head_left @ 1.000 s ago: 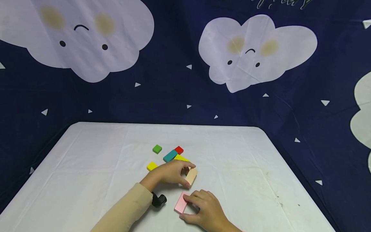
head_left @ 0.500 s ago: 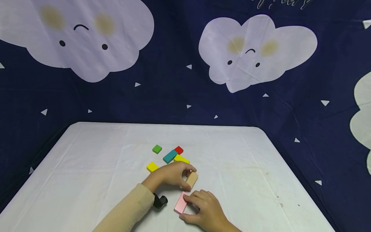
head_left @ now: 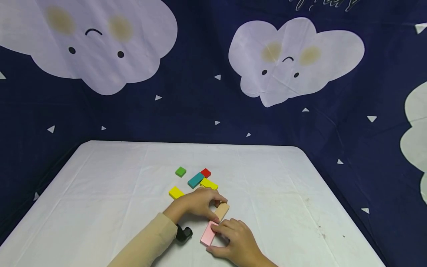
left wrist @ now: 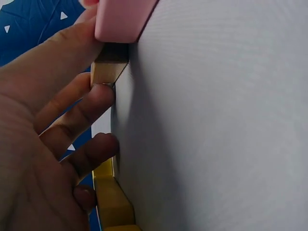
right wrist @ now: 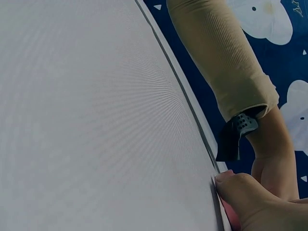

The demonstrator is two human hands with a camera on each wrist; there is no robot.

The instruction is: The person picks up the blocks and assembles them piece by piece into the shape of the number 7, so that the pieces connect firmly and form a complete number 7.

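Observation:
My left hand (head_left: 199,204) pinches a plain wood-coloured block (head_left: 222,211) between thumb and fingers, low over the table. A pink block (head_left: 208,234) lies just nearer to me, and my right hand (head_left: 238,239) grips it by its two ends. The two blocks meet end to end in the head view, and the left thumb tip sits at their joint. From the left wrist, the pink block (left wrist: 124,19) stands close above the wooden block's end (left wrist: 107,72). The right wrist view shows the right thumb (right wrist: 245,190) along the pink block (right wrist: 232,214).
Beyond the left hand lie a teal block (head_left: 195,180), a red block (head_left: 206,172), a yellow block (head_left: 209,183) and a green block (head_left: 181,171). Another yellow block (head_left: 175,192) is beside the left wrist. A black wrist camera (head_left: 184,233) hangs under the left sleeve.
My left hand has drawn the wooden block toward me and slightly right, up to the far end of the pink block. The right hand and pink block have stayed put.

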